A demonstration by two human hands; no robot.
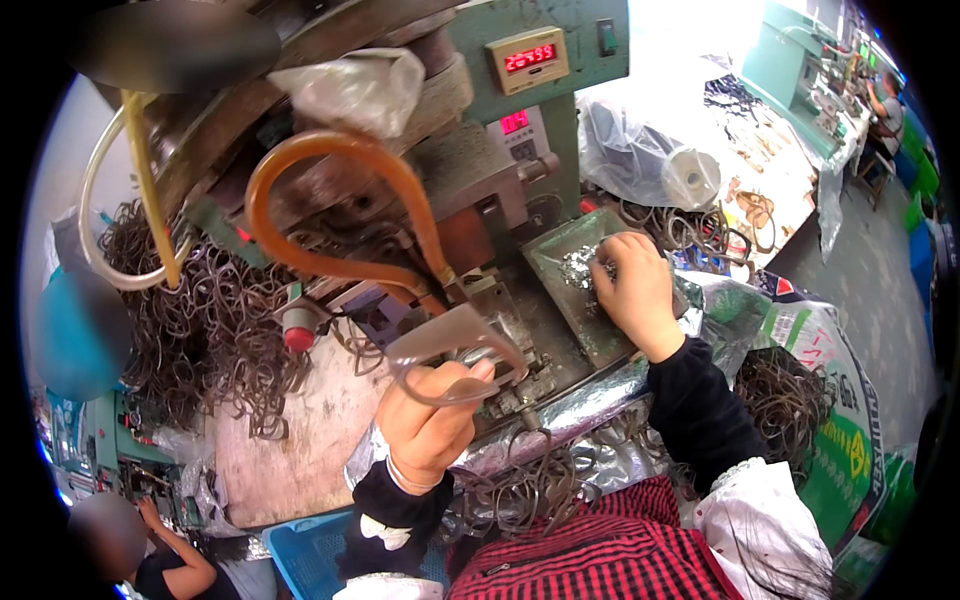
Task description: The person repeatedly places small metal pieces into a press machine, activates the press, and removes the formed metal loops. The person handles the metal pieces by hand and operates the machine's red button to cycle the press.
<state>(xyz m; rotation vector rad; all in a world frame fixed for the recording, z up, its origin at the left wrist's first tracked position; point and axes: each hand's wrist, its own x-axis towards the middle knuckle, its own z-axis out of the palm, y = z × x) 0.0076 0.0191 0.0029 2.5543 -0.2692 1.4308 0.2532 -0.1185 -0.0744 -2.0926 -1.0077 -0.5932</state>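
My left hand is closed around a brown strap bent into a loop, held up in front of the machine's work head. The strap's upper part shows, while some of it is behind my fingers. My right hand reaches over a shallow green metal tray to the right of the work head. Its fingers are curled down at a pile of small shiny silver pieces. Whatever is between those fingertips is hidden.
A green press machine with a thick orange hose stands ahead. A red button sits left of it. Heaps of strap loops lie left; more fill a sack at right. A blue basket is lower left. Other people work farther off.
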